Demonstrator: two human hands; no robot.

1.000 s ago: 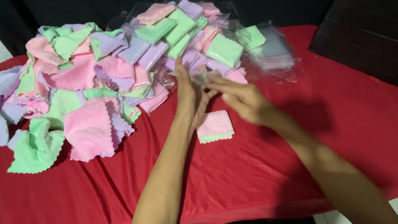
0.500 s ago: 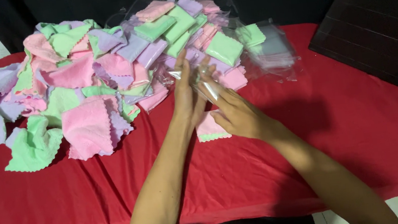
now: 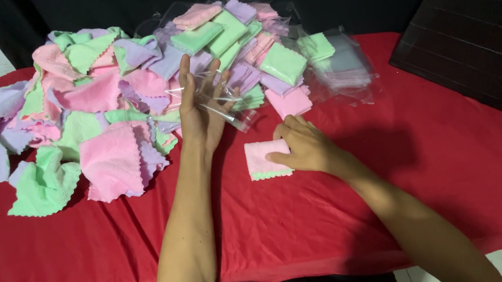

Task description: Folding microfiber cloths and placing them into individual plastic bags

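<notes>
Cloth, folded and pink (image 3: 266, 159), lies on the red bench (image 3: 445, 162) under my right hand (image 3: 303, 147), fingers pressing it; my left hand (image 3: 199, 112) holds a clear plastic sleeve (image 3: 226, 102), fingers spread

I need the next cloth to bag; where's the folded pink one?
Head view, centre: folded pink cloth lies on the red tablecloth, under the right hand.

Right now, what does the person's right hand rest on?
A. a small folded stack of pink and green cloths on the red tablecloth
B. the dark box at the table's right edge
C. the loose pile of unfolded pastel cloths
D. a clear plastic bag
A: the right hand lies on the small folded stack of pink and green cloths, while the left hand holds up a clear plastic bag.
</notes>
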